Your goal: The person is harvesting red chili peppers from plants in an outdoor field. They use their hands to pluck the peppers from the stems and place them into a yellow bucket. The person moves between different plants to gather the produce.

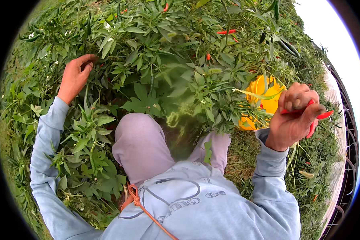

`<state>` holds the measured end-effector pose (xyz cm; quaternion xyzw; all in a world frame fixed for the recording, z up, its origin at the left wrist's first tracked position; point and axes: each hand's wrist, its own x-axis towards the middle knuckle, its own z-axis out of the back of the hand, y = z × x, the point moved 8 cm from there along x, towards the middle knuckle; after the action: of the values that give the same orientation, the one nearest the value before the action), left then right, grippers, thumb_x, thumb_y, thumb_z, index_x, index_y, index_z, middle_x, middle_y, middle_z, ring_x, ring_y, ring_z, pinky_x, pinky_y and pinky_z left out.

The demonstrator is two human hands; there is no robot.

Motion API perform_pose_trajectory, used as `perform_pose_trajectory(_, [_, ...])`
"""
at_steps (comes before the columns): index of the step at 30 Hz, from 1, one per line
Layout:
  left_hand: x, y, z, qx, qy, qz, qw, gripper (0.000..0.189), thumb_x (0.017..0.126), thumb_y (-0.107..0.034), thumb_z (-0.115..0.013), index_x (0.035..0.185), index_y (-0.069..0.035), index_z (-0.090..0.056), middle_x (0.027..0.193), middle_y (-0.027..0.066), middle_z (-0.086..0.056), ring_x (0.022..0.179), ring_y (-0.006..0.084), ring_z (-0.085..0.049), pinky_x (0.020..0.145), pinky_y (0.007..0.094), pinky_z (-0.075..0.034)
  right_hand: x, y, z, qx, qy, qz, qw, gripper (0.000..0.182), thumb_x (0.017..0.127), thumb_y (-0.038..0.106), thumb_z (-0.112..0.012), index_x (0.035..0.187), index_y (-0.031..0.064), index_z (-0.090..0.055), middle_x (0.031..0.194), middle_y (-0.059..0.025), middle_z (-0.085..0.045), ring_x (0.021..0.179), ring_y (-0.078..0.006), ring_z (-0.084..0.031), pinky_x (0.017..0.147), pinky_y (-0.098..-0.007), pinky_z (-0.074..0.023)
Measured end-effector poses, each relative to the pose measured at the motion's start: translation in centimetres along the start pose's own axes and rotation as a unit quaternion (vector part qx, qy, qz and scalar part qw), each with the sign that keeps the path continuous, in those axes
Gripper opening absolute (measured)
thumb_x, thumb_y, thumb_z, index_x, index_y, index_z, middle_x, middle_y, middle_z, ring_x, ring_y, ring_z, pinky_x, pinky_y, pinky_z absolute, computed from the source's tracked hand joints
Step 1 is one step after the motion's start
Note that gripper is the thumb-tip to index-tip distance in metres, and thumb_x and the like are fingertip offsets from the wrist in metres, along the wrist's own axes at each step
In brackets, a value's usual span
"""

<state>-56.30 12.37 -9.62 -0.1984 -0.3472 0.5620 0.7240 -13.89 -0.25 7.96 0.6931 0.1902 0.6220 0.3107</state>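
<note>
My right hand (pixel 297 117) is raised beside a yellow plastic bucket (pixel 268 96), its fingers closed on several red chili peppers (pixel 325 115) that stick out past the thumb. Something red shows inside the bucket, which leaves and grass blades partly cover. On the other side, my left hand (pixel 79 75) reaches into the chili plants (pixel 144 45), thumb and fingers bent towards the foliage. Whether its fingertips pinch anything cannot be told; a small red spot lies just beyond them. A red chili (pixel 226 31) and dark green chilies (pixel 289 48) hang on the plants.
Dense chili foliage surrounds my legs (pixel 141 144), with broad-leaved weeds (pixel 141 102) and seeding grass heads (pixel 180 115) among it. Dry grass (pixel 243 150) covers ground below the bucket. A pale sheet (pixel 337 168) and dark curved bars run along the right. An orange cord (pixel 150 213) crosses my shirt.
</note>
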Motion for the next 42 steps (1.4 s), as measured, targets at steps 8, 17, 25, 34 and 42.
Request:
perform_pose_trajectory(8, [4.2, 8.8, -6.8, -0.182, -0.042, 0.169, 0.968, 0.048, 0.092, -0.03, -0.05, 0.123, 0.006, -0.05, 0.121, 0.0127, -0.058, 0.113, 0.0202, -0.052, 0.097, 0.0269, -0.036, 1.8, -7.4, 33.0, -0.296, -0.382, -0.077, 0.872, 0.027, 0.087, 0.026, -0.064, 0.078, 0.0006, -0.059, 0.067, -0.0013, -0.055, 0.057, -0.0082, -0.049, 0.051, -0.0233, -0.0376])
perform_pose_trajectory(17, [2.8, 4.0, -7.8, -0.218, -0.001, 0.129, 0.967, 0.05, 0.089, -0.026, -0.048, 0.128, 0.006, -0.044, 0.129, 0.0191, -0.05, 0.119, 0.0282, -0.048, 0.1, 0.0313, -0.035, -0.9, -11.1, 34.7, -0.412, -0.237, -0.17, 0.863, 0.028, 0.087, 0.002, -0.054, 0.112, -0.0076, -0.058, 0.109, -0.0111, -0.063, 0.095, -0.0195, -0.058, 0.087, -0.0305, -0.0446])
perform_pose_trajectory(25, [0.4, -0.3, -11.2, 0.035, 0.073, 0.008, 0.997, 0.058, 0.082, -0.024, -0.049, 0.134, -0.001, -0.035, 0.132, 0.02, -0.044, 0.122, 0.0373, -0.04, 0.102, 0.0449, -0.033, -2.7, 3.7, -10.9, -0.181, 0.326, 0.047, 0.927, 0.02, 0.082, 0.005, -0.059, 0.099, -0.0055, -0.06, 0.093, -0.0156, -0.063, 0.084, -0.0198, -0.059, 0.074, -0.0317, -0.0492])
perform_pose_trajectory(34, [-1.5, -3.5, -13.2, 0.13, 0.058, -0.079, 0.987, 0.056, 0.077, -0.021, -0.059, 0.129, -0.009, -0.043, 0.12, 0.0121, -0.051, 0.113, 0.0398, -0.043, 0.097, 0.0473, -0.037, -5.1, -14.2, -35.6, -0.231, 0.703, 0.049, 0.671, 0.019, 0.079, 0.007, -0.056, 0.093, -0.0021, -0.064, 0.086, -0.0179, -0.065, 0.075, -0.0304, -0.063, 0.069, -0.0348, -0.0495])
perform_pose_trajectory(42, [-3.1, -3.0, -12.2, 0.1, 0.045, -0.062, 0.992, 0.05, 0.081, -0.018, -0.055, 0.13, -0.014, -0.044, 0.131, 0.0097, -0.044, 0.12, 0.0422, -0.038, 0.102, 0.0566, -0.028, -9.6, -21.6, -36.2, -0.514, 0.616, 0.297, 0.519, 0.013, 0.074, 0.01, -0.058, 0.082, 0.0074, -0.069, 0.085, -0.0133, -0.067, 0.083, -0.0291, -0.066, 0.066, -0.039, -0.0524])
